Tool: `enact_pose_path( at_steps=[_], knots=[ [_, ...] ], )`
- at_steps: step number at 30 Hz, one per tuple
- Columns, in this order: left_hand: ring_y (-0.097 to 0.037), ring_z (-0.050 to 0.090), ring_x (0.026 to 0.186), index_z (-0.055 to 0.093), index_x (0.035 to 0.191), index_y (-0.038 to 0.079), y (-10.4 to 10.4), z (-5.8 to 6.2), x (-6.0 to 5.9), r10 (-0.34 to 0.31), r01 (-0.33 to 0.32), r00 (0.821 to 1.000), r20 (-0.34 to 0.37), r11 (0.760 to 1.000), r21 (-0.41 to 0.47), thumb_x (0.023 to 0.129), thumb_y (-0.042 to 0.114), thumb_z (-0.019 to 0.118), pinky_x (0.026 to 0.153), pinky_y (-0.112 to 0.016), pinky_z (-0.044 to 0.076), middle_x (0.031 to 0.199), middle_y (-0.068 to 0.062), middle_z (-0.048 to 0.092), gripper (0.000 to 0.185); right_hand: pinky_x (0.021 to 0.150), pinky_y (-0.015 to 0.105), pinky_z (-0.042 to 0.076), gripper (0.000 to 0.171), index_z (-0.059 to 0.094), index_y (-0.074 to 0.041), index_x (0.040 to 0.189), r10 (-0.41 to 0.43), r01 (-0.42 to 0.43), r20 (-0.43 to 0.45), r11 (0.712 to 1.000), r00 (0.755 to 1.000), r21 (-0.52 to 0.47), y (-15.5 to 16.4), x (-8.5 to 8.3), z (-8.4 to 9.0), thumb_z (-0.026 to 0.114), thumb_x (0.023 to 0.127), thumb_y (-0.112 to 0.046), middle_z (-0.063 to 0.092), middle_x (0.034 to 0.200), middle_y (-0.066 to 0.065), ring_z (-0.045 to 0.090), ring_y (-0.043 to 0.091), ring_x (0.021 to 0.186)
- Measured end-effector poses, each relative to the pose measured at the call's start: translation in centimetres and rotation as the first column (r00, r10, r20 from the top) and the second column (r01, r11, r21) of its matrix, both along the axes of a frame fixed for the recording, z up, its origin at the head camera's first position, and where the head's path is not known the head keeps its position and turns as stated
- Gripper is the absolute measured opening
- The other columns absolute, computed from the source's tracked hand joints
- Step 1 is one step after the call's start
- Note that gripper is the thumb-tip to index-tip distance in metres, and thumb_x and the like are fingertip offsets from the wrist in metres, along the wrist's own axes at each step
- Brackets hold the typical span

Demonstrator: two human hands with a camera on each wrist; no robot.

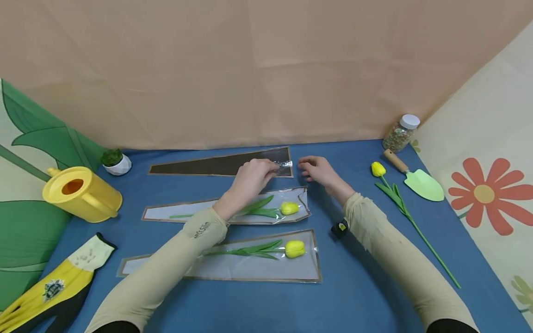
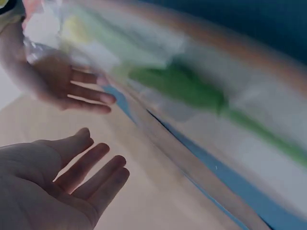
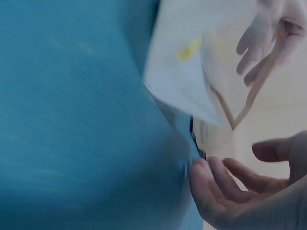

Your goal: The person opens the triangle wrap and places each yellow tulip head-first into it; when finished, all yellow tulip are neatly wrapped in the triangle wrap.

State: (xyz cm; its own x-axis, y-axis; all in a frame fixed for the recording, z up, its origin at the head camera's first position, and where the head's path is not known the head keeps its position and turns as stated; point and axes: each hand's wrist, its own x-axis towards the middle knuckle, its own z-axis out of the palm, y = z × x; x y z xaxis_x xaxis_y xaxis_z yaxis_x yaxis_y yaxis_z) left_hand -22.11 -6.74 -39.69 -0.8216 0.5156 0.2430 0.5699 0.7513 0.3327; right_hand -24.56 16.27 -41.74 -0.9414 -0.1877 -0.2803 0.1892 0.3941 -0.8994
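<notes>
At the far side of the blue tabletop, the empty dark, tapered cellophane flower sleeve lies lengthwise left-right, wide mouth to the right. Left hand touches that mouth edge, fingers relaxed; whether it pinches the film is unclear. Right hand hovers just right, loose, empty.

Three sleeves lie left of a tulip.

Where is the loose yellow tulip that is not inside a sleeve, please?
In the head view, the unwrapped yellow tulip lies on the blue table at the right, beyond the right hand, its bloom beside the green trowel.
</notes>
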Motion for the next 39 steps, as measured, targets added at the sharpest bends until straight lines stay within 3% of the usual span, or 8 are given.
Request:
enact_pose_path(
  at_steps=[7, 10, 13, 18, 23, 29, 32, 39],
  knots=[
    [-0.02, 0.074, 0.077, 0.077, 0.129, 0.003, 0.5, -0.4, -3.8, 0.032, -0.028, 0.997, 0.075, 0.998, -0.057, 0.1, 0.007, 0.076, 0.069, -0.033, 0.059, 0.126, -0.011, 0.077, 0.029, 0.108, 0.047, 0.052, 0.047, 0.044, 0.004, 0.159, 0.016, -0.013, 0.11, 1.0, 0.994, -0.022, -0.9, -3.1, 0.1, 0.039, 0.118, -0.018, 0.053, 0.154, 0.024, 0.058, 0.037, 0.133],
    [-0.021, 0.074, 0.08, 0.076, 0.131, 0.003, 1.0, -0.7, -4.8, 0.045, -0.035, 0.99, 0.136, 0.996, -0.079, 0.103, 0.006, 0.072, 0.074, -0.034, 0.059, 0.127, -0.011, 0.076, 0.028, 0.108, 0.047, 0.052, 0.048, 0.043, 0.006, 0.159, 0.023, -0.019, 0.134, 0.999, 0.991, -0.03, -1.1, -3.7, 0.0, 0.038, 0.118, -0.018, 0.052, 0.154, 0.025, 0.058, 0.037, 0.132],
    [-0.023, 0.077, 0.095, 0.076, 0.131, 0.003, 1.6, -1.1, -5.3, 0.046, -0.028, 0.982, 0.183, 0.994, -0.104, 0.104, 0.005, 0.071, 0.084, -0.034, 0.061, 0.13, -0.011, 0.075, 0.028, 0.108, 0.046, 0.052, 0.048, 0.042, 0.008, 0.159, 0.019, -0.015, 0.145, 0.999, 0.989, -0.028, -1.2, -4.0, -0.1, 0.037, 0.118, -0.016, 0.052, 0.154, 0.026, 0.059, 0.037, 0.131],
    [-0.027, 0.073, 0.116, 0.076, 0.131, 0.002, 2.1, -1.4, -5.7, 0.053, -0.029, 0.975, 0.216, 0.993, -0.112, 0.101, 0.007, 0.075, 0.096, -0.037, 0.059, 0.133, -0.012, 0.073, 0.031, 0.111, 0.043, 0.05, 0.048, 0.04, 0.011, 0.158, 0.001, 0.009, 0.159, 0.998, 0.987, -0.056, -1.3, -4.1, 0.2, 0.037, 0.118, -0.014, 0.05, 0.154, 0.028, 0.057, 0.04, 0.135],
    [-0.029, 0.072, 0.117, 0.076, 0.13, 0.001, 1.5, -1.8, -6.0, 0.083, -0.061, 0.958, 0.273, 0.994, -0.088, 0.1, 0.007, 0.076, 0.098, -0.038, 0.058, 0.132, -0.014, 0.073, 0.031, 0.111, 0.042, 0.05, 0.048, 0.039, 0.011, 0.159, 0.011, 0.006, 0.185, 0.995, 0.983, -0.096, -1.7, -4.5, 0.3, 0.037, 0.118, -0.014, 0.049, 0.156, 0.028, 0.056, 0.04, 0.138],
    [-0.031, 0.073, 0.112, 0.076, 0.129, -0.001, 1.3, -2.0, -5.9, 0.052, -0.05, 0.951, 0.304, 0.999, -0.017, 0.1, 0.004, 0.076, 0.094, -0.039, 0.06, 0.13, -0.017, 0.074, 0.029, 0.112, 0.045, 0.049, 0.048, 0.039, 0.01, 0.159, 0.01, 0.012, 0.22, 0.995, 0.975, -0.1, -1.7, -4.9, 0.1, 0.036, 0.118, -0.015, 0.049, 0.157, 0.027, 0.055, 0.037, 0.138],
    [-0.03, 0.075, 0.108, 0.077, 0.127, -0.001, 1.2, -2.2, -5.8, 0.049, -0.051, 0.957, 0.286, 0.999, -0.001, 0.101, 0.003, 0.074, 0.091, -0.038, 0.061, 0.128, -0.017, 0.074, 0.027, 0.111, 0.045, 0.05, 0.05, 0.038, 0.009, 0.16, 0.02, 0.007, 0.233, 0.993, 0.972, -0.117, -1.8, -4.9, 0.1, 0.036, 0.118, -0.018, 0.05, 0.156, 0.026, 0.058, 0.033, 0.131],
    [-0.028, 0.077, 0.095, 0.077, 0.127, 0.0, 1.1, -2.3, -5.0, 0.046, -0.058, 0.956, 0.29, 0.998, 0.033, 0.1, 0.004, 0.075, 0.081, -0.037, 0.062, 0.128, -0.016, 0.075, 0.027, 0.1, 0.04, 0.056, 0.052, 0.043, 0.01, 0.157, 0.06, -0.025, 0.244, 0.989, 0.968, -0.143, -1.8, -4.3, -0.1, 0.041, 0.118, -0.026, 0.056, 0.147, 0.027, 0.065, 0.018, 0.096]
  ],
)
